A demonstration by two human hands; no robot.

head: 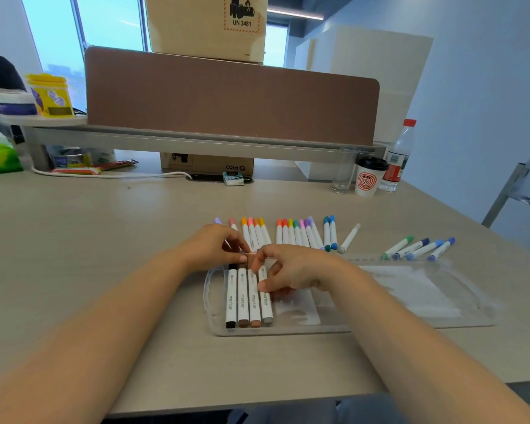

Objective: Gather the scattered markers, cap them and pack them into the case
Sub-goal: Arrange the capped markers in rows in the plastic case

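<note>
A clear plastic case (pixel 395 327) lies open on the desk in front of me. Several capped markers (pixel 248 298) lie side by side in its left end, with black, brown, tan and grey caps. My left hand (pixel 214 246) and my right hand (pixel 291 270) meet over the tops of those markers, fingers pinched at the case's upper edge; what they pinch is hidden. Behind the hands, rows of coloured markers (pixel 297 232) lie on the desk. A white marker (pixel 349 238) lies alone, and several blue and green markers (pixel 419 248) lie at the right.
A brown desk divider (pixel 227 96) stands at the back with a cardboard box (pixel 208 26) above it. A paper coffee cup (pixel 368 180), a glass (pixel 343 172) and a water bottle (pixel 398 157) stand at the back right. A white cable (pixel 104 175) runs along the left back.
</note>
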